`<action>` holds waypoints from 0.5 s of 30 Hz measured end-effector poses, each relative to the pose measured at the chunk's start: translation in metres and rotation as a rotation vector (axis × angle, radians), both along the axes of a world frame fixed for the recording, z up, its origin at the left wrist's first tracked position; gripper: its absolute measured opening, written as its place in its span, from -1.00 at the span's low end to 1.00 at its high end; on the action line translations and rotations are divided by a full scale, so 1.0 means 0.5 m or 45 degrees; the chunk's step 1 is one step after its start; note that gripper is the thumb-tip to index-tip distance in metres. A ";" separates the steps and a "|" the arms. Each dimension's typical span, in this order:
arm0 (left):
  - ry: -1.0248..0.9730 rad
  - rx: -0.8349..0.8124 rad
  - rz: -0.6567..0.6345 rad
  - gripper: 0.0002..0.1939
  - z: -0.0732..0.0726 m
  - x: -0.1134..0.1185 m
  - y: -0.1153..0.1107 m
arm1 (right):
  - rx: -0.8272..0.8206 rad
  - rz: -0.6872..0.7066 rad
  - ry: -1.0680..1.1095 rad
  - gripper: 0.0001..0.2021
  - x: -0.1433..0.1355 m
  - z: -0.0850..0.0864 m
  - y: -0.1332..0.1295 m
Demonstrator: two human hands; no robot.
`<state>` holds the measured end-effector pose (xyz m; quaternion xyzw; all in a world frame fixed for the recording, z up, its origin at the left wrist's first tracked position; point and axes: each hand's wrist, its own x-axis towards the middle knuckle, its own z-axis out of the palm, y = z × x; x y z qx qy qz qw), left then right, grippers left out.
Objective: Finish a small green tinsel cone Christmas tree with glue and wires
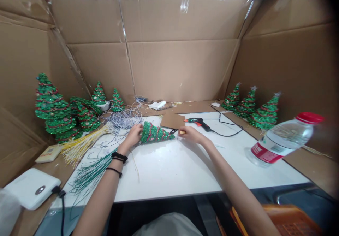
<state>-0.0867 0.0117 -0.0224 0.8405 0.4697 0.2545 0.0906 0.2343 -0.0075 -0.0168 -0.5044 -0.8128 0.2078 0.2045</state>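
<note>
While the left hand [135, 134] pinches the wide base of a green beaded tree [156, 133] at the centre of the frame, the right hand [188, 134] is just beside its tip — fingertips pressed together on a small yellowish piece [182, 132], too small to identify. The tree lies on its side, tip toward the right of the frame, above a white tabletop [169, 172]. Right of centre, a black glue gun [202, 123] lies beyond the right hand, near a brown cardboard piece [172, 121]. Green wires [92, 172] fan out at lower left — a water bottle [286, 139] leans at the right.
</note>
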 end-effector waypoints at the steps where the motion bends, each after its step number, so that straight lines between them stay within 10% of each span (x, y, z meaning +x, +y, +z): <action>1: 0.047 0.017 -0.002 -0.84 0.002 0.000 -0.001 | 0.019 -0.010 0.002 -0.87 0.003 0.002 0.002; 15: 0.404 0.244 0.014 -0.80 0.020 0.002 -0.017 | 0.187 0.103 -0.040 -0.81 -0.027 -0.008 -0.004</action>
